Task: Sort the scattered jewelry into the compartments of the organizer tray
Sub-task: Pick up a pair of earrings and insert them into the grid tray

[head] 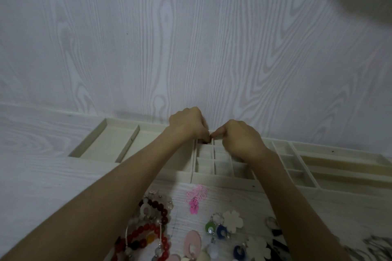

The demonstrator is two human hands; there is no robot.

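Bead bracelets (148, 237): nearest my view, at the bottom edge; red, white and clear beads piled loosely on the table (53, 176). I judge them light and floppy, so I would lift by hooking a finger through the loop rather than pinching one bead.
Pink earring (195, 199): lacy cut-out flowers, lying just in front of the tray. I judge it thin and easily bent; take it by the hook, not the petals.
Ring charms (218, 229): green and blue discs on metal rings, beside pale flower cut-outs (232, 220). Smooth and probably slippery; the metal ring is the safer hold.
Tray (212, 167): cream, with small square cells in the middle and longer cells to either side, set against the wall (191, 38).
Left hand (187, 125): above the far small cells, fingers curled, tips meeting those of the other hand.
Right hand (239, 137): fingers curled, thumb and forefinger pinched toward the left hand.
Held piece: I judge both hands pinch one tiny item between them above the far cells; it is too small to identify, and a dark speck shows in the cell below.
Progress: I judge most jewelry not yet sorted.
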